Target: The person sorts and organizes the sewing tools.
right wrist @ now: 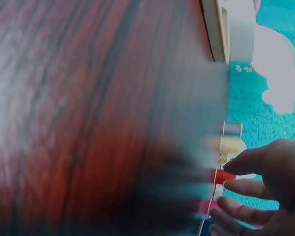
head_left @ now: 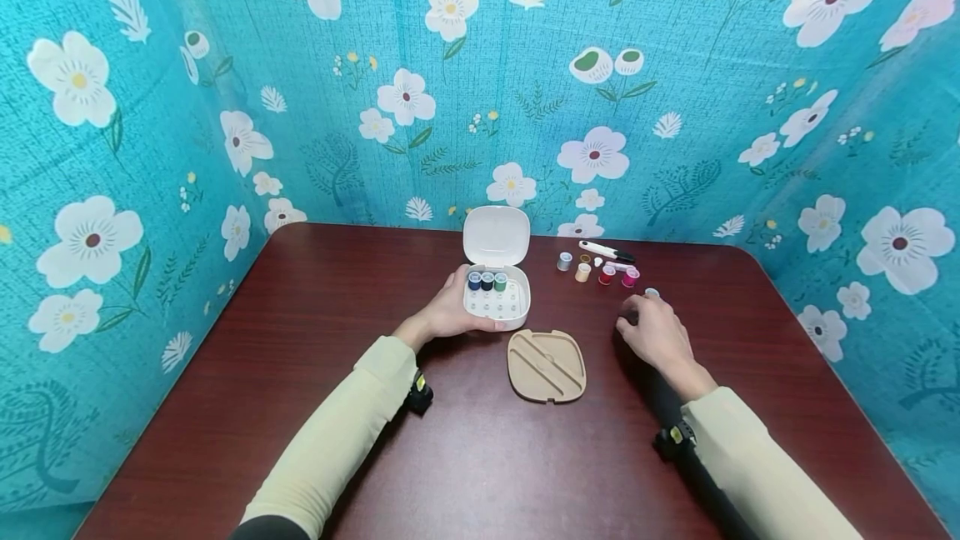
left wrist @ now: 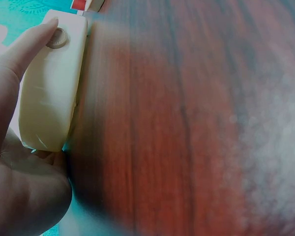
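A white sewing box [head_left: 497,319] stands on the table with its lid [head_left: 497,234] raised. Three thread spools [head_left: 487,282], in blue, dark and green, sit in its back row above bare pegs. My left hand [head_left: 450,307] grips the box from the left, and its thumb lies along the front by a round button [left wrist: 57,38] in the left wrist view. My right hand [head_left: 658,330] hovers at the right, just in front of a blue-topped spool [head_left: 652,293]. In the right wrist view its thumb and fingers are spread, with a red spool [right wrist: 225,177] beyond them.
A beige tray insert [head_left: 547,367] lies right of the box's front. Behind the right hand are grey [head_left: 565,261], cream [head_left: 582,272], red [head_left: 607,274] and pink spools [head_left: 630,276], plus a white-and-black tool [head_left: 606,252]. A floral curtain [head_left: 480,107] hangs behind the table.
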Tool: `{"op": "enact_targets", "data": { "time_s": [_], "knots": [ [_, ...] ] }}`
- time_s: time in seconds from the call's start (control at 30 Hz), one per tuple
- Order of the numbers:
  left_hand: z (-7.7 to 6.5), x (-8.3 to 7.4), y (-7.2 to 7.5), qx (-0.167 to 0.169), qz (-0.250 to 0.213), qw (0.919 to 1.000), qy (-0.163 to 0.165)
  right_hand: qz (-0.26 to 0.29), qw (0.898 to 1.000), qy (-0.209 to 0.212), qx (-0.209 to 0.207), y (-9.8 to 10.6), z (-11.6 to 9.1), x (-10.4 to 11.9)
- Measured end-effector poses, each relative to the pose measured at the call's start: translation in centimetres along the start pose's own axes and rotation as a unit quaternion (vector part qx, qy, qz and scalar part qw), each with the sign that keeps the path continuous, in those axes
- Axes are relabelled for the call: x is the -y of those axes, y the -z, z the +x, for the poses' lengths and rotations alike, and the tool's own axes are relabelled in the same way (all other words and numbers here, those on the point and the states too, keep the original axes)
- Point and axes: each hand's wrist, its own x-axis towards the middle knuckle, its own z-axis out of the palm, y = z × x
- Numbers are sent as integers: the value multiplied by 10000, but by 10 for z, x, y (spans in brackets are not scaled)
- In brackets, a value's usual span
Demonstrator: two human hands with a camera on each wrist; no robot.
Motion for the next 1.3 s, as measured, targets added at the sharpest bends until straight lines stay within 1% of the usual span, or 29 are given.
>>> {"op": "enact_targets", "data": {
  "time_s": [0.2,0.37,0.47,0.57,0.7,0.77,0.9,1.1,1.2,1.3],
  "knots": [
    [1,1,0,3,18,10000,50,386,9973,-621,8,11,-3,-12],
    [1,1,0,7,14,10000,59,752,9934,-846,-186,16,-2,-20],
    [0,1,0,8,1,10000,62,1094,9888,-961,-315,16,1,-24],
    [0,0,1,-1,-21,10000,46,1537,9804,-1167,-386,13,5,-27],
    [0,-1,1,11,-10,10000,43,2198,9614,-1607,-387,10,11,-30],
    [0,-1,1,16,-12,10000,37,2438,9520,-1806,-404,8,15,-32],
    [-1,-2,1,43,-10,10000,60,2847,9369,-1998,-362,7,19,-36],
    [-2,-4,2,21,-66,10000,72,3264,9219,-2046,-406,6,23,-37],
    [-2,-5,2,-2,-67,10000,63,3338,9179,-2096,-462,4,26,-36],
    [-2,-4,2,16,-57,10000,76,3331,9168,-2144,-493,1,29,-37]
  ]
}}
